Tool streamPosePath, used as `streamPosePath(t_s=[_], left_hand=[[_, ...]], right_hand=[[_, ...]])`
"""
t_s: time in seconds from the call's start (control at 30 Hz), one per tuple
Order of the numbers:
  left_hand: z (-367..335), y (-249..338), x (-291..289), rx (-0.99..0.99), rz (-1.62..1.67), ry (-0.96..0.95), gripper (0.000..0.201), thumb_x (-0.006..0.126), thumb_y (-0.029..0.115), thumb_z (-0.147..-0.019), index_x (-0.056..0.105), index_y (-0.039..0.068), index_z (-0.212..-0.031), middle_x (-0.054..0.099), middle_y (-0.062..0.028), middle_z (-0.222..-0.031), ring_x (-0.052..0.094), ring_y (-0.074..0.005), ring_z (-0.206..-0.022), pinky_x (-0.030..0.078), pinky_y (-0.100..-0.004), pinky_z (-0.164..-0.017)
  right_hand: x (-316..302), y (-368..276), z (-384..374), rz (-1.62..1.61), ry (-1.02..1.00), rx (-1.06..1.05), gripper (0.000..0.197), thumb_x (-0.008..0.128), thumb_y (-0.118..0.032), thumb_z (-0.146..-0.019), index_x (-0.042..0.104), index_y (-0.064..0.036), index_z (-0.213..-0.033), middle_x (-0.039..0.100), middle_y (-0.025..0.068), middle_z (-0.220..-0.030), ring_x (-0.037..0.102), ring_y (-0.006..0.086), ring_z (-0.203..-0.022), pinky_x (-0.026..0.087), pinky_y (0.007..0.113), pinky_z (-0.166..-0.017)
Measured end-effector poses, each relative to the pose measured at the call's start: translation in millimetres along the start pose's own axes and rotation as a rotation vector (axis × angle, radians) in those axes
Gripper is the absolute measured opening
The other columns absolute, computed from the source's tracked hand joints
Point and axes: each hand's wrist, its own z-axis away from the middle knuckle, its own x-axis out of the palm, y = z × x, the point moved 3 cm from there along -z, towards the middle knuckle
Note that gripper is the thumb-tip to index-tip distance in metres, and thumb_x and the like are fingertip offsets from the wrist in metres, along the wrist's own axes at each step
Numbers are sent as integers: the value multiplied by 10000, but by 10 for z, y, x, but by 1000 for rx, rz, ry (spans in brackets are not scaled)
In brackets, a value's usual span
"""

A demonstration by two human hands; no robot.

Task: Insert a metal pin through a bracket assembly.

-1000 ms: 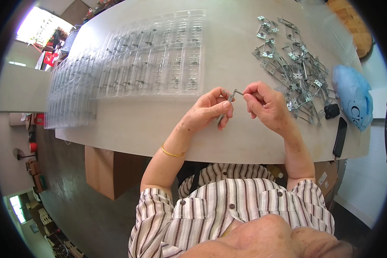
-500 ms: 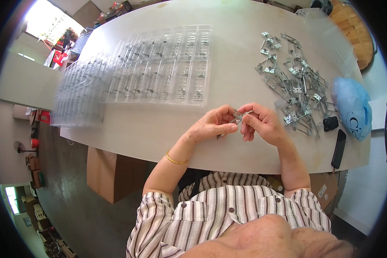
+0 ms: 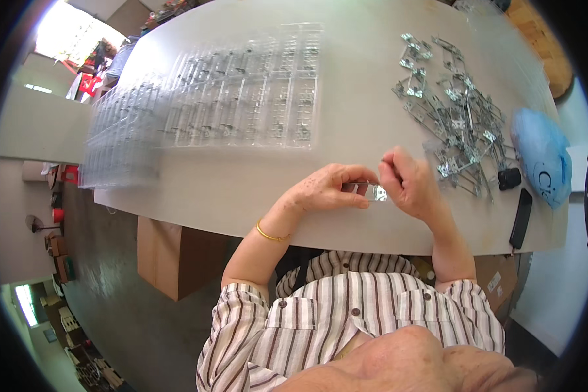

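Observation:
Between the thumb and fingers of my left hand [image 3: 330, 189] is a small silvery metal bracket [image 3: 379, 193]; its punched end pokes out toward the right, and the rest is hidden by my fingers. Just beside that end is my right hand [image 3: 411, 183], slightly blurred, its thumb and fingers pinched together. Whether a small part sits in that pinch I cannot make out. Farther right lies a loose heap of similar metal brackets [image 3: 460, 124]. To the left, clear plastic trays [image 3: 242, 145] hold rows of metal parts in their compartments.
Another stack of clear trays [image 3: 119, 166] stands at the table's left edge. On the right are a blue plastic bag [image 3: 541, 157], a small black object [image 3: 509, 178] and a black phone [image 3: 520, 219]. A cardboard box [image 3: 176, 258] sits below the table's front edge.
The bracket's flat punched end has turned into view. My right hand has come slightly apart from my left, moving right. The whole view has shifted a little.

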Motion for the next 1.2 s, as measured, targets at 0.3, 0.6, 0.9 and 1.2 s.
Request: streamPosePath(t_s=[0.3, 0.6, 0.9, 1.2], left_hand=[[-16, -231, -93, 185, 564, 105, 404, 553, 259, -1027, 562, -21, -1318, 647, -72, -960, 475, -74, -645, 371, -211, -593], [-9, -194, -103, 225, 684, 106, 379, 557, 300, -1040, 564, 0, -1271, 648, -91, -942, 482, -99, -600, 358, -232, -551], [-54, -226, -105, 198, 492, 105, 403, 627, 276, -998, 577, 21, -1306, 651, -57, -938, 471, -69, -623, 370, -212, -583], [47, -95, -63, 51, 399, 73, 418, 695, 260, -948, 605, 50, -1298, 665, -8, -1001, 552, -55, -850, 419, -216, -695]], right_hand=[[-25, 116, -61, -465, 132, 269, 47, 597, -72, -996, 611, -29, -1005, 568, -41, -696, 458, 17, -595, 356, 227, -504], [-26, 92, -20, -417, -17, 307, 48, 607, -47, -969, 624, -19, -1004, 546, -39, -694, 436, 30, -593, 352, 236, -517], [-64, 101, -34, -344, -49, 289, 40, 593, -56, -972, 608, -20, -978, 555, -10, -665, 464, 49, -570, 375, 247, -512], [-37, 114, -26, -869, -278, 593, 166, 542, -121, -1022, 552, 7, -1128, 634, 58, -727, 636, 133, -615, 516, 263, -547]])
